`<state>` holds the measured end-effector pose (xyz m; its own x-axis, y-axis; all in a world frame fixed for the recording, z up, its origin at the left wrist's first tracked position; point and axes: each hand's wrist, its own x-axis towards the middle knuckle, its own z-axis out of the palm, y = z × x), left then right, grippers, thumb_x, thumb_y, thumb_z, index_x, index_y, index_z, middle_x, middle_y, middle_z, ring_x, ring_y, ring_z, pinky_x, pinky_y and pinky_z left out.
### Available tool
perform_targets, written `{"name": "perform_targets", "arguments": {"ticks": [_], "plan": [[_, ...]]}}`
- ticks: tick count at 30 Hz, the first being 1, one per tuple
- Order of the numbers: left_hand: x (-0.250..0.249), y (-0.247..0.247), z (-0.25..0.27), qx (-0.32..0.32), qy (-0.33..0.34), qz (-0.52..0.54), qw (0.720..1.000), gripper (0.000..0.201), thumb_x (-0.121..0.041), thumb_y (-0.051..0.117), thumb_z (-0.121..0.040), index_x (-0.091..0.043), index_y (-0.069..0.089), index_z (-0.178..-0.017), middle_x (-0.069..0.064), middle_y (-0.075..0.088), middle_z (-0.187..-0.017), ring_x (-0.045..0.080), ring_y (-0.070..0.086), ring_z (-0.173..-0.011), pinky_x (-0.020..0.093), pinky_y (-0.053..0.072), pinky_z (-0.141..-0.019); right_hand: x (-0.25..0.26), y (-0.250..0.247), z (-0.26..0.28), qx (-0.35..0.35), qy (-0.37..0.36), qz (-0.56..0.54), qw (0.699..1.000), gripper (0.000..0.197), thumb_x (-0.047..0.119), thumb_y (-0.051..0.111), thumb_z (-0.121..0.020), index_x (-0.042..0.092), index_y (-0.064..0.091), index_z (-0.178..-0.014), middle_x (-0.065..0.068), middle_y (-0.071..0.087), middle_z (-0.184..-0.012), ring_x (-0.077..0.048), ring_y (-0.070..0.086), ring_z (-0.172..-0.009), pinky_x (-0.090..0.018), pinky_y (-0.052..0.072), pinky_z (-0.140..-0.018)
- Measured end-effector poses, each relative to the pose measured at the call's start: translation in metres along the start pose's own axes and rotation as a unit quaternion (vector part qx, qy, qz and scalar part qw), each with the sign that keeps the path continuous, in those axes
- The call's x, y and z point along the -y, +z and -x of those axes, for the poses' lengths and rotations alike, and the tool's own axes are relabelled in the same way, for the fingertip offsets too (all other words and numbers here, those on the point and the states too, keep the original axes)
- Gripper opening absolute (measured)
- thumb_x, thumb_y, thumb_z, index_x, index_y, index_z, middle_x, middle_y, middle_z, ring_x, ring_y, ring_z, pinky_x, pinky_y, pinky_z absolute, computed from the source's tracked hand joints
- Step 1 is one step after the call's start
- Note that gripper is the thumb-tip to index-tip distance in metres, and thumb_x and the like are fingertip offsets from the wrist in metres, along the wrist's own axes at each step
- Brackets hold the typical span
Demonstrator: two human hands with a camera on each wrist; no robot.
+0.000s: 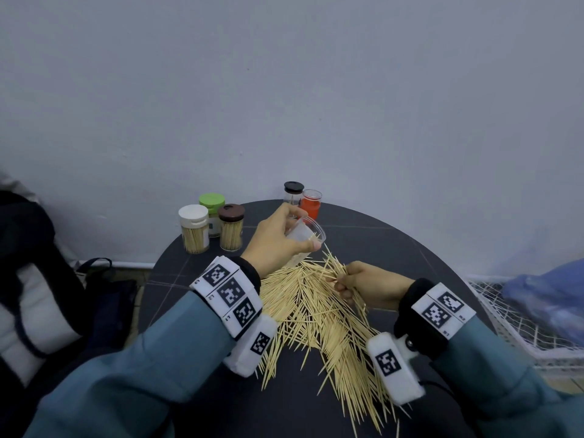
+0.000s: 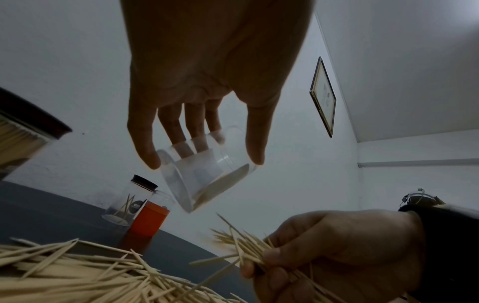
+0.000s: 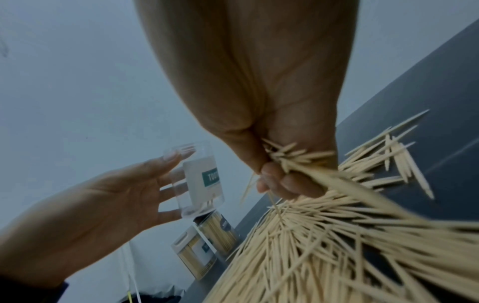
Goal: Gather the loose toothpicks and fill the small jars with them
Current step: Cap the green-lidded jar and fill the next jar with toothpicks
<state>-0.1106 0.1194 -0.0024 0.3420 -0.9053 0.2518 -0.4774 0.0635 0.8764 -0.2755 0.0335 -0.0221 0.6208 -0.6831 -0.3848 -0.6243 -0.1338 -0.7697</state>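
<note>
We cannot read all of the teal label on the clear lidless plastic jar (image 1: pixel 304 233); our fingers cover part of it. The jar's contents are hard to make out. At the round dark table's (image 1: pixel 395 248) far edge stand a black-lidded clear jar (image 1: pixel 293 191) and an orange jar (image 1: pixel 311 203); three filled jars (image 1: pixel 211 227) cluster farther left. Our left hand (image 1: pixel 278 240) grips the lidless jar tilted above the heap of loose wooden toothpicks (image 1: pixel 319 314). Our right hand (image 1: pixel 368 284) clutches a bundle of toothpicks (image 3: pixel 308 164) over that heap.
</note>
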Motion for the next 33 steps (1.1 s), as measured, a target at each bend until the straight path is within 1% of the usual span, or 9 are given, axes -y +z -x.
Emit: {"name": "perform_targets", "arguments": {"ticks": [3,5,8,13,18,22,26,29,33], "plan": [[0.002,-0.001,-0.001,-0.007,-0.006,-0.004,1.0,0.056,-0.025,0.079,-0.073,-0.017,0.052,-0.121,-0.006,0.055,-0.111,0.009,0.05,-0.103,0.011,0.037,-0.071,0.003,-0.002,0.0,-0.01,-0.003,-0.016,1.0,0.017,0.009,0.035,-0.1,0.006,0.047,-0.088,0.0,0.046,-0.07,-0.009,0.04,-0.058,-0.023,0.033,-0.059],[0.004,-0.002,-0.001,-0.009,-0.011,-0.013,1.0,0.058,-0.025,0.079,-0.073,-0.016,0.052,-0.124,-0.006,0.054,-0.116,0.007,0.048,-0.104,0.017,0.036,-0.083,0.008,-0.004,0.0,-0.004,-0.002,-0.016,1.0,0.019,0.006,0.033,-0.101,0.0,0.05,-0.102,0.005,0.047,-0.07,-0.005,0.038,-0.055,-0.018,0.034,-0.053],[0.006,-0.004,-0.003,-0.011,-0.017,-0.023,1.0,0.06,-0.025,0.079,-0.074,-0.015,0.052,-0.126,-0.003,0.056,-0.123,0.008,0.049,-0.107,0.021,0.036,-0.088,0.014,-0.006,0.001,-0.004,-0.002,-0.002,1.0,0.026,0.007,0.031,-0.101,-0.006,0.049,-0.116,0.009,0.047,-0.071,-0.003,0.037,-0.054,-0.012,0.037,-0.047],[0.008,-0.006,-0.003,-0.01,-0.019,-0.032,0.999,0.059,-0.025,0.079,-0.073,-0.014,0.054,-0.126,-0.001,0.057,-0.125,0.011,0.051,-0.11,0.021,0.037,-0.087,0.02,-0.006,0.004,0.003,0.001,-0.004,1.0,0.012,0.008,0.031,-0.101,0.003,0.043,-0.103,0.005,0.044,-0.072,-0.003,0.038,-0.051,-0.011,0.037,-0.044],[0.011,-0.007,-0.004,-0.001,-0.025,-0.04,0.999,0.06,-0.027,0.08,-0.073,-0.015,0.054,-0.125,-0.002,0.057,-0.125,0.009,0.05,-0.109,0.02,0.037,-0.086,0.023,-0.011,0.004,-0.008,-0.043,-0.043,0.998,0.024,0.011,0.03,-0.102,0.01,0.047,-0.086,0.002,0.039,-0.067,-0.005,0.035,-0.052,-0.01,0.034,-0.044],[0.011,-0.005,-0.004,0.03,-0.045,-0.057,0.997,0.062,-0.029,0.081,-0.071,-0.015,0.055,-0.125,-0.001,0.058,-0.12,0.009,0.051,-0.104,0.019,0.037,-0.084,0.027,-0.013,-0.001,-0.062,-0.086,-0.105,0.989,0.024,0.013,0.03,-0.102,0.013,0.046,-0.084,0.001,0.039,-0.068,-0.004,0.037,-0.05,-0.011,0.035,-0.043],[0.01,-0.003,-0.004,0.063,-0.052,-0.078,0.994,0.06,-0.028,0.083,-0.068,-0.016,0.059,-0.122,-0.003,0.058,-0.113,0.007,0.051,-0.098,0.012,0.036,-0.072,0.042,-0.018,-0.001,-0.124,-0.157,-0.149,0.968,0.025,0.013,0.027,-0.103,0.015,0.044,-0.084,0.002,0.038,-0.068,-0.007,0.034,-0.056,-0.014,0.034,-0.049],[0.012,-0.002,-0.003,0.071,-0.057,-0.09,0.992,0.059,-0.027,0.083,-0.068,-0.016,0.06,-0.121,-0.006,0.057,-0.109,0.006,0.051,-0.097,0.009,0.035,-0.065,0.053,-0.02,0.001,-0.147,-0.193,-0.112,0.964,0.026,0.015,0.025,-0.103,0.017,0.043,-0.083,0.002,0.036,-0.069,-0.007,0.033,-0.058,-0.016,0.032,-0.052],[0.013,-0.001,-0.004,0.076,-0.055,-0.078,0.992,0.06,-0.031,0.082,-0.069,-0.015,0.06,-0.122,-0.003,0.058,-0.114,0.007,0.051,-0.097,0.008,0.035,-0.065,0.058,-0.016,-0.004,-0.152,-0.184,0.027,0.971,0.028,0.017,0.025,-0.103,0.022,0.043,-0.083,0.004,0.04,-0.071,-0.007,0.036,-0.06,-0.016,0.033,-0.055]]}}
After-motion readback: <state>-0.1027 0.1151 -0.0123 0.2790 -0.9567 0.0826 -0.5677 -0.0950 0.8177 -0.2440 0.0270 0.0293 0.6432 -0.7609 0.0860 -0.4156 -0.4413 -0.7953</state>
